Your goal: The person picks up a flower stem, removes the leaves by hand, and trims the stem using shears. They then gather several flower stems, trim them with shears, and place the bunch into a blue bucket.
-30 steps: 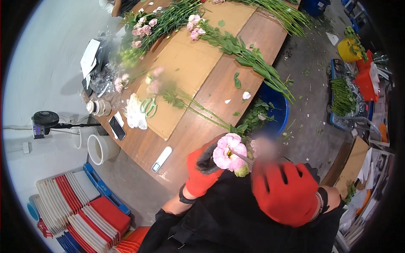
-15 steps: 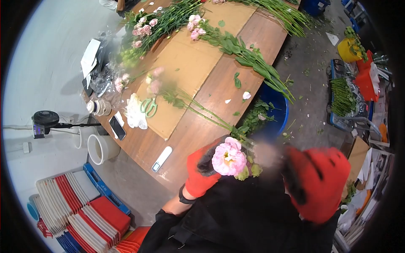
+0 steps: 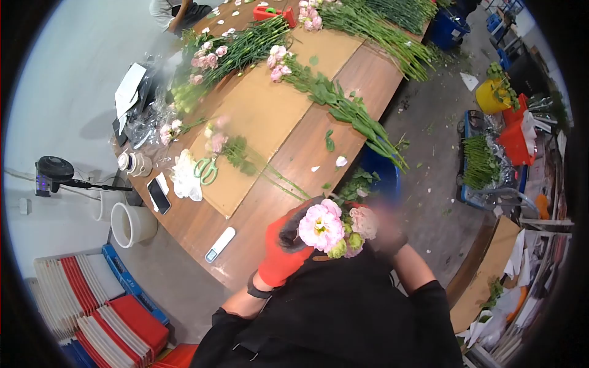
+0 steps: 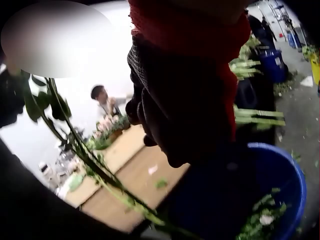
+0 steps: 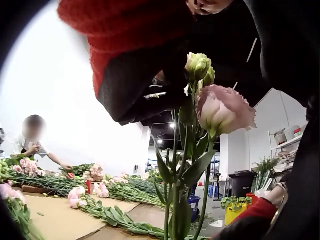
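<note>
In the head view my left hand (image 3: 287, 236), in a red glove with a dark palm, grips a lisianthus behind its ruffled pink bloom (image 3: 321, 227). A paler bloom (image 3: 365, 222) and green buds (image 3: 337, 248) sit close beside it. My right hand (image 3: 388, 233) is blurred at the right of these blooms, its dark glove palm showing; I cannot tell what its fingers hold. In the right wrist view a pink bloom (image 5: 223, 111) stands upright on a leafy stem with green buds (image 5: 198, 66) above. Leafy stems (image 4: 107, 177) cross the left wrist view.
Cut flowers (image 3: 343, 101) lie across the wooden table (image 3: 208, 236) and its cardboard sheet (image 3: 257, 129). Green-handled scissors (image 3: 206, 171), a phone (image 3: 159, 195) and a white device (image 3: 220, 245) rest nearer. A blue bin (image 4: 295, 172) with cut leaves stands below the edge. Another person (image 3: 178, 15) is at the far end.
My right hand has swung out from over the pink bloom, then back in and forward beside the stems. The left hand keeps its grip; the paler bloom shows now. The head view has shifted.
</note>
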The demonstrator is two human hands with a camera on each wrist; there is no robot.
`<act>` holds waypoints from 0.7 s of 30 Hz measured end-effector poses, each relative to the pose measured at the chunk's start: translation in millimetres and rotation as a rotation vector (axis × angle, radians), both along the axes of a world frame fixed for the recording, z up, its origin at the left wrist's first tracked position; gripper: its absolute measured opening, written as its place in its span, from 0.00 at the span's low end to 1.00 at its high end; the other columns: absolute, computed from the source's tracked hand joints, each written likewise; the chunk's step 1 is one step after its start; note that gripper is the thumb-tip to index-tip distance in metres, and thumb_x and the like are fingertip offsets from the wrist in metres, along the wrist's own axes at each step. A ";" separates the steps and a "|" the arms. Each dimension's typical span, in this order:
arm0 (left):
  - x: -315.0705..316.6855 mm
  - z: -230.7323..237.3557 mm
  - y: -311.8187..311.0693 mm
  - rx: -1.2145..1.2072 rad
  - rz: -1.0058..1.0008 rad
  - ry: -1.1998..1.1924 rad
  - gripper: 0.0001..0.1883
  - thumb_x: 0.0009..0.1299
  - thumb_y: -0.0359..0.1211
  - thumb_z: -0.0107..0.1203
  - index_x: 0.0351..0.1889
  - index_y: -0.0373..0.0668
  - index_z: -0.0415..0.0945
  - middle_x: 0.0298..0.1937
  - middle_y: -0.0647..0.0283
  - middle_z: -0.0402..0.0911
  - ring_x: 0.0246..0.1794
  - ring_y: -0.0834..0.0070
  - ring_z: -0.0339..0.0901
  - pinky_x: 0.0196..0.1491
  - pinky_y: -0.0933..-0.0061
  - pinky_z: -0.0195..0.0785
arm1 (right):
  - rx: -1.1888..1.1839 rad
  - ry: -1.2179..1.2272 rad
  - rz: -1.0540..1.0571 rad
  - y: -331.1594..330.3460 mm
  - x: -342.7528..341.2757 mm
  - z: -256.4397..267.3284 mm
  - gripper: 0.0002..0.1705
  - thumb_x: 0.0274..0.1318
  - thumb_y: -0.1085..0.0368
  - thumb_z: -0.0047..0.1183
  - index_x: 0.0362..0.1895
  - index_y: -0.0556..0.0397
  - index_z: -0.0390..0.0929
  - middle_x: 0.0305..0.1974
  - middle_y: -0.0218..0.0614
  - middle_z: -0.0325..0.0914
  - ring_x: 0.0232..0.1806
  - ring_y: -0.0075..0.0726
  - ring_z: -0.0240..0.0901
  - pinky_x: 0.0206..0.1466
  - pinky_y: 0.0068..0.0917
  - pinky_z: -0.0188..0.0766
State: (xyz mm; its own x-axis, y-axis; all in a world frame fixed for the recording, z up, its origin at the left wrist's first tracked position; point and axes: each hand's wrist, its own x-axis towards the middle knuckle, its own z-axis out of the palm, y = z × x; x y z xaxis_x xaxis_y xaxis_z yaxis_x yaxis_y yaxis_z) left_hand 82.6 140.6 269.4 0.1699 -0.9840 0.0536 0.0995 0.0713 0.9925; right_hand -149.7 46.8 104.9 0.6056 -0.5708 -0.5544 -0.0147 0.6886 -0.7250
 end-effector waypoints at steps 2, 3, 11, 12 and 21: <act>-5.3 0.7 -3.4 0.041 -0.102 0.010 0.32 0.63 0.25 0.68 0.67 0.35 0.72 0.58 0.57 0.82 0.58 0.71 0.80 0.62 0.68 0.71 | 0.285 -0.088 0.010 -4.4 -7.4 -58.8 0.13 0.71 0.60 0.48 0.49 0.50 0.81 0.40 0.32 0.83 0.39 0.27 0.79 0.44 0.29 0.76; -8.3 1.3 -6.6 0.052 -0.157 0.015 0.32 0.63 0.25 0.68 0.67 0.36 0.72 0.57 0.57 0.83 0.58 0.70 0.80 0.61 0.68 0.71 | 0.283 -0.105 0.001 -0.4 -8.3 -46.7 0.13 0.71 0.60 0.48 0.49 0.49 0.81 0.40 0.32 0.83 0.39 0.27 0.79 0.44 0.29 0.76; -49.1 17.0 -33.2 -0.241 -0.535 -0.390 0.32 0.57 0.25 0.66 0.64 0.44 0.76 0.46 0.55 0.83 0.44 0.53 0.81 0.47 0.62 0.74 | 0.300 -0.130 -0.272 15.6 -33.0 -30.7 0.13 0.70 0.56 0.47 0.46 0.47 0.81 0.37 0.31 0.82 0.38 0.30 0.79 0.45 0.33 0.77; -48.7 14.0 -33.0 -0.259 -0.530 -0.358 0.32 0.57 0.25 0.66 0.64 0.44 0.76 0.46 0.55 0.84 0.44 0.54 0.81 0.48 0.62 0.74 | 0.310 -0.138 -0.333 20.4 -40.3 -28.0 0.13 0.70 0.56 0.47 0.45 0.47 0.81 0.37 0.30 0.82 0.38 0.31 0.79 0.45 0.33 0.77; -30.0 -20.6 -32.3 0.051 -0.561 0.170 0.31 0.61 0.28 0.66 0.65 0.36 0.73 0.53 0.58 0.84 0.52 0.69 0.83 0.57 0.65 0.74 | 0.181 -0.405 -0.974 22.7 -110.1 -59.5 0.14 0.67 0.50 0.50 0.41 0.43 0.81 0.32 0.30 0.81 0.38 0.38 0.79 0.46 0.41 0.78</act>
